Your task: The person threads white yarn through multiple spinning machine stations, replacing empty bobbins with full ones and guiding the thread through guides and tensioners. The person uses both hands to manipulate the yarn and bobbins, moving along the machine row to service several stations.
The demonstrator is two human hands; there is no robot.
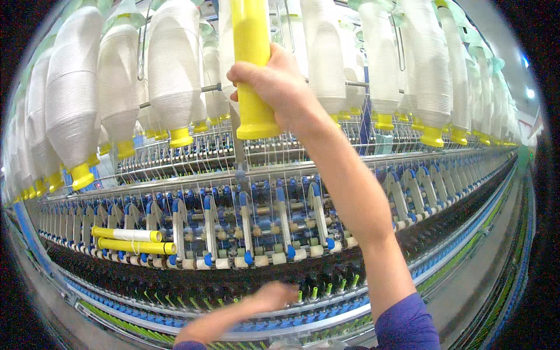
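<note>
Raised at the top middle, my right hand (277,84) is wrapped around an upright yellow roving bobbin (251,35). The bobbin shows bare plastic with no roving on it, and its flared lower end hangs below my fingers. Low in front, my left hand (273,296) is beside a row of green spindle tips (315,293). Motion smears its fingers, so I cannot make out whether anything is in them. Full white roving bobbins (73,87) with yellow bases hang on both sides of the bobbin in my right hand.
Two yellow tubes (137,245), the upper one partly wrapped in white, lie on the spinning frame at the left. Grey drafting arms (282,224) with blue ends line the machine. A metal rail (192,176) runs across behind them. An aisle floor (472,280) lies at the right.
</note>
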